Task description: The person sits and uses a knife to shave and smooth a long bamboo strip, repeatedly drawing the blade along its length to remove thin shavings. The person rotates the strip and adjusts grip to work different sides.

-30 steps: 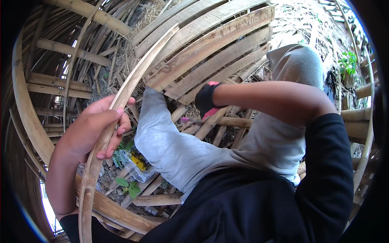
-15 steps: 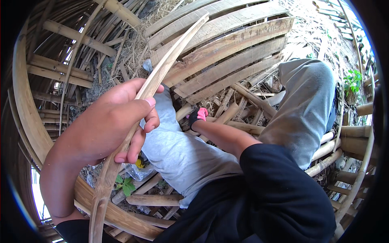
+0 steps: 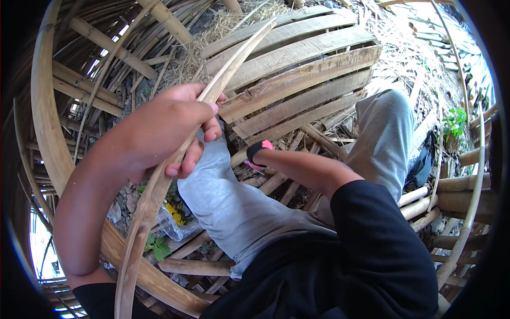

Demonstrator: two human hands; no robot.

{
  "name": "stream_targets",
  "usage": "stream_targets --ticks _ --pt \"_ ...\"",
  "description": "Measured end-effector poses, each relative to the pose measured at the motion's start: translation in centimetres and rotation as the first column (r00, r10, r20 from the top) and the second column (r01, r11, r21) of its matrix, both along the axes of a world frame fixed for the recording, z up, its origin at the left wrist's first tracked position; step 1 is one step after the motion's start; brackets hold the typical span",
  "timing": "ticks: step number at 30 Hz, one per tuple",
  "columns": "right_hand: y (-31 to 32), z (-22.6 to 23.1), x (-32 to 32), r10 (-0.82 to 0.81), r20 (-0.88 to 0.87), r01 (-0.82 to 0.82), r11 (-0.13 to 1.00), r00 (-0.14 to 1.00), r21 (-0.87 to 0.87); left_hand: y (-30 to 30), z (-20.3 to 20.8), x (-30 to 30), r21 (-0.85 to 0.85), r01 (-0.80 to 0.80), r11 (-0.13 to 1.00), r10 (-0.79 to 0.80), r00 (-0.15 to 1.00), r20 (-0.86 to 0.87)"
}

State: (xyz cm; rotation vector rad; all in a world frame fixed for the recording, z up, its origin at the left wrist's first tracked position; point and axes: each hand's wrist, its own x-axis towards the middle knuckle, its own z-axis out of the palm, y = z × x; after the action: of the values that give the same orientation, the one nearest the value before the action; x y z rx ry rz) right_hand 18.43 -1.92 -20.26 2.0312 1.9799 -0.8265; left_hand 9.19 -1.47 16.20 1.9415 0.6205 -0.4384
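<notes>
My left hand [image 3: 183, 125] grips a long, pale split bamboo strip [image 3: 143, 226], thumb on top and fingers curled beneath. The strip runs from the lower edge of the picture up to a narrow tip over the slatted wooden panel [image 3: 313, 69]. My right hand [image 3: 260, 150], in a black and pink glove or wrap, is low beside my left leg in grey trousers [image 3: 212, 181]. Its fingers are mostly hidden. Just below it shows a small pinkish-purple thing [image 3: 255, 166], too little of it to name.
A thick curved bamboo piece [image 3: 149, 282] passes under my left forearm. Bamboo poles [image 3: 196, 267] lie below and around my legs. Near my left leg is a clear plastic bag [image 3: 178, 226] with something yellow. Bamboo framework [image 3: 106, 45] stands at left; a green plant [image 3: 454, 122] grows at right.
My left hand, with the bamboo strip, has shifted slightly up and to the right. My right forearm is angled a little differently, and my right knee appears farther left and lower.
</notes>
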Motion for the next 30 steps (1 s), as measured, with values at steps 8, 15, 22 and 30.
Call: stream_targets --ticks 8,15,22,30 --pt "-1.7 -2.3 0.6 -0.018 0.022 0.018 1.0 1.0 -0.006 -0.3 0.5 -0.3 0.019 0.014 1.0 -0.015 0.998 0.055" --pt "-0.6 -2.6 -0.4 0.006 0.02 -0.006 1.0 1.0 0.012 0.3 -0.3 -0.2 0.021 0.017 1.0 -0.017 1.0 -0.003" --pt "0.3 3.3 -0.5 0.043 0.031 -0.044 0.999 0.999 0.027 0.7 -0.9 -0.3 0.018 -0.03 0.999 0.03 1.0 -0.009" --pt "-3.9 18.6 5.6 -0.085 0.122 0.076 0.994 0.989 0.076 1.0 -0.5 0.6 0.069 -0.09 0.994 0.091 0.996 -0.018"
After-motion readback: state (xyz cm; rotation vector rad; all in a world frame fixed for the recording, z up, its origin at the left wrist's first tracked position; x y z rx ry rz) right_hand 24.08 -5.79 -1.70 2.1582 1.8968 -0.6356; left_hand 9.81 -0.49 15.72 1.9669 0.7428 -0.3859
